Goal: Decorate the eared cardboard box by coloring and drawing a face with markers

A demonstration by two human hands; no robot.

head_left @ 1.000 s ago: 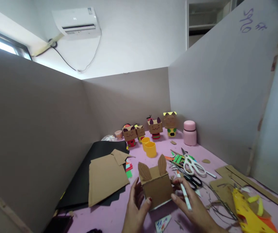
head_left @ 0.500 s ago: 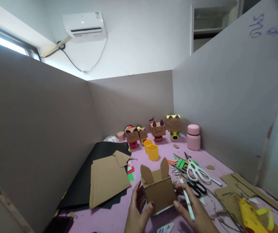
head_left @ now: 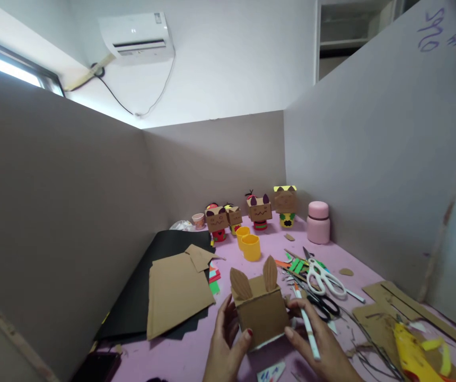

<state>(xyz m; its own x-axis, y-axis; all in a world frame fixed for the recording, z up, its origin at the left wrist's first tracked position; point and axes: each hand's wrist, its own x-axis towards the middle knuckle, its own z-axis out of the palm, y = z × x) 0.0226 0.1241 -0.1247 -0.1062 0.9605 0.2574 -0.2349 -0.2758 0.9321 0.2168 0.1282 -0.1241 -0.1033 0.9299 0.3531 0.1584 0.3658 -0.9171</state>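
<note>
A brown cardboard box [head_left: 263,314] with two upright ears stands on the pink table [head_left: 188,355] near the front edge. My left hand [head_left: 225,345] grips its left side, thumb on the front face. My right hand [head_left: 318,342] presses the box's right side and also holds a white pen [head_left: 306,324] between its fingers, tip pointing away from me.
Brown card sheets [head_left: 174,292] lie on black paper [head_left: 132,302] to the left. White scissors [head_left: 323,276], black scissors [head_left: 325,305] and paper scraps lie right. Yellow cups [head_left: 250,245], several cardboard figures [head_left: 260,209] and a pink jar [head_left: 317,223] stand behind. Grey partitions enclose three sides.
The view has shifted slightly to the left. Both hands keep their grip on the box, which stays in the same place on the table.
</note>
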